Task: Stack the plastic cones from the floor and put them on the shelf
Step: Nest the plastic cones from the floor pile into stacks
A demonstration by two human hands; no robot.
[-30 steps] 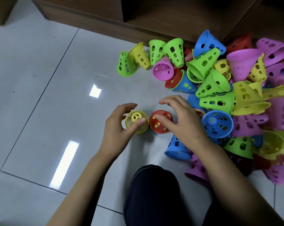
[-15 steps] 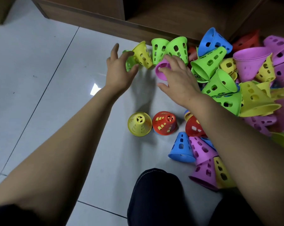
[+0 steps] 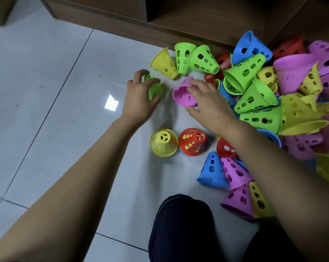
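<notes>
My L hand (image 3: 139, 99) has its fingers curled round a small green cone (image 3: 155, 89), just above the floor (image 3: 65, 110) or on it; I can't tell which. My R hand (image 3: 207, 104) grips a pink cone (image 3: 182, 93) that lies on its side, fingers over the top and thumb under. Both arms reach out ahead, hands near each other but not touching.

Nearer to me, a yellow cone (image 3: 163, 142) and a red cone (image 3: 193, 141) stand side by side, wide end down. The red one shows a blue rim at its base, so I think that's a small stack begun.

To the R is the big pile of cones (image 3: 264, 103), all mixed up: green, yellow, pink, blue, red, most on their sides. The wood shelf (image 3: 197, 17) is at the far edge; I see no stack on it yet.

So I'd say we're near the start. Approx. all the cones are still to stack, and the shelf step isn't done.
</notes>
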